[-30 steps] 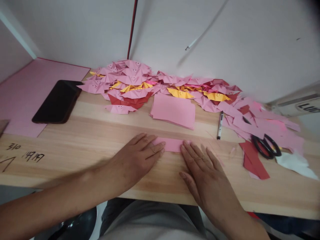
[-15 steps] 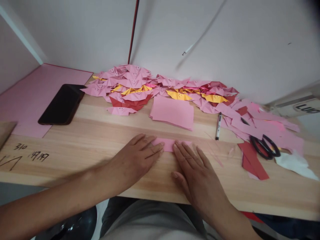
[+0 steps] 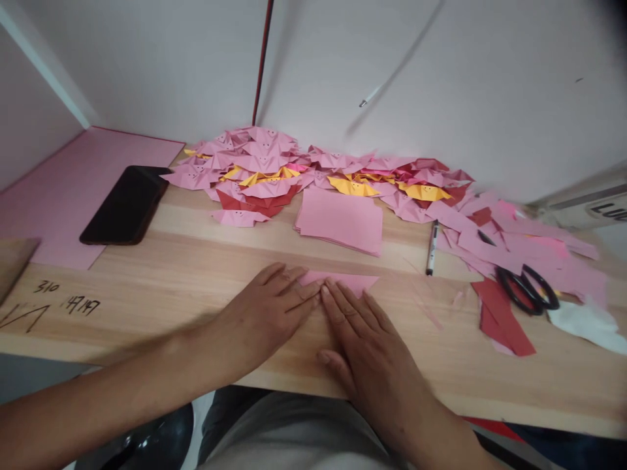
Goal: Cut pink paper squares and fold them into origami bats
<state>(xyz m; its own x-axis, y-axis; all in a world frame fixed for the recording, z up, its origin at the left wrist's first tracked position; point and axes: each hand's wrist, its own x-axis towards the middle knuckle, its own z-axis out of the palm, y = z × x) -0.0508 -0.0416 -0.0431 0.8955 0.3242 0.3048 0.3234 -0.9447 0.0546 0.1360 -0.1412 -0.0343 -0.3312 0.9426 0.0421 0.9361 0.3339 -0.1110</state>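
Observation:
A folded pink paper point(image 3: 360, 281) lies on the wooden desk point(image 3: 196, 267) near its front edge. My left hand point(image 3: 267, 313) lies flat with fingers stretched out on the paper's left end. My right hand point(image 3: 362, 333) is flat too, its fingertips touching those of the left hand and covering most of the paper. Only the paper's far edge and right corner show past the fingers.
A stack of pink sheets point(image 3: 340, 219) lies behind the hands, with a heap of folded pink, yellow and red paper figures point(image 3: 274, 166) against the wall. A black phone point(image 3: 127, 203) is left, a marker point(image 3: 432, 247), black scissors point(image 3: 529, 287) and paper scraps point(image 3: 504, 320) right.
My right hand has slid left along the folded paper until its fingertips meet the left hand. The left hand has stayed in place.

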